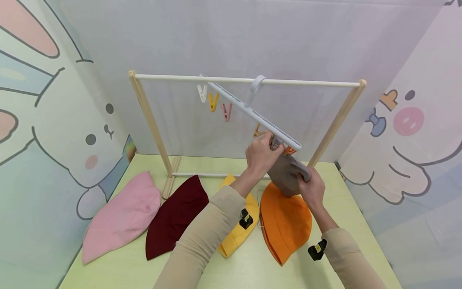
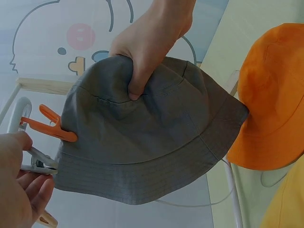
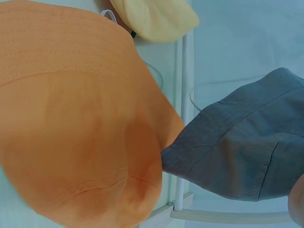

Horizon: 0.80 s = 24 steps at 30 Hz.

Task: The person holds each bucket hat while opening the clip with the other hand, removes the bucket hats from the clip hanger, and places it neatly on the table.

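Note:
My right hand (image 1: 311, 188) grips the crown of a grey bucket hat (image 1: 285, 173), thumb pressed on the cloth in the left wrist view. An orange clothespin (image 2: 56, 127) at one end of the pale blue clip hanger (image 1: 252, 114) overlaps the hat's edge. My left hand (image 1: 262, 154) pinches a pale grey clothespin (image 2: 40, 161) between thumb and fingers, its tip right at the hat's brim. The hanger hooks over the white rail (image 1: 306, 83) and tilts down to the right. Below the grey hat lies an orange bucket hat (image 1: 285, 220), overlapped by it in view.
Pink (image 1: 122, 216), dark red (image 1: 177, 216) and yellow (image 1: 240, 233) bucket hats lie folded along the table (image 1: 119, 277). White (image 1: 202, 93), yellow (image 1: 213, 102) and pink clothespins (image 1: 226, 112) hang from the hanger's far end. Wooden posts (image 1: 151, 120) hold up the rail.

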Tool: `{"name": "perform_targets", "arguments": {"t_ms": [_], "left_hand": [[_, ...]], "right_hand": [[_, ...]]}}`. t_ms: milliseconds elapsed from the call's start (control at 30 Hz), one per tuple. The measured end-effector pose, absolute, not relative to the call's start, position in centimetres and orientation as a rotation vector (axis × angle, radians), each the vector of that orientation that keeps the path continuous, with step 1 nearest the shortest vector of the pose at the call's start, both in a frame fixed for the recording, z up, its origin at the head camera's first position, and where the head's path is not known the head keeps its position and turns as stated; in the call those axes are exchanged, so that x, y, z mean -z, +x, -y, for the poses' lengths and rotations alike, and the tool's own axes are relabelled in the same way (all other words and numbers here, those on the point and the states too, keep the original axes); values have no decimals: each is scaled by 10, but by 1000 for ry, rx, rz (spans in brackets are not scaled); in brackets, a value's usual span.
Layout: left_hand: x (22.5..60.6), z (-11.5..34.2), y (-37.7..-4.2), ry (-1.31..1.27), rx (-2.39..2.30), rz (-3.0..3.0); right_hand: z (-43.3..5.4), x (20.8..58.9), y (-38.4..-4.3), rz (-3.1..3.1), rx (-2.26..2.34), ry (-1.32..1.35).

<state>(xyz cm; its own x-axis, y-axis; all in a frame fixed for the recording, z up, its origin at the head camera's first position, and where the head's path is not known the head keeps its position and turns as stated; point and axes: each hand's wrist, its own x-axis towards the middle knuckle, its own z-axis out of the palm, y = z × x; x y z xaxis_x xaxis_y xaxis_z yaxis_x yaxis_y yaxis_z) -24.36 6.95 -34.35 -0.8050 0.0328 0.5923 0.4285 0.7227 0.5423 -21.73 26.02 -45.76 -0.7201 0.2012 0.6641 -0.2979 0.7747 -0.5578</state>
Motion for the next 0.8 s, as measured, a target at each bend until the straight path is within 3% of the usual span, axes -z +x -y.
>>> {"name": "perform_targets", "arguments": {"t_ms": [800], "left_hand": [[343, -61, -244, -302, 958, 2368]], "right_hand": [[-260, 433, -195, 2254, -786, 176]]}}
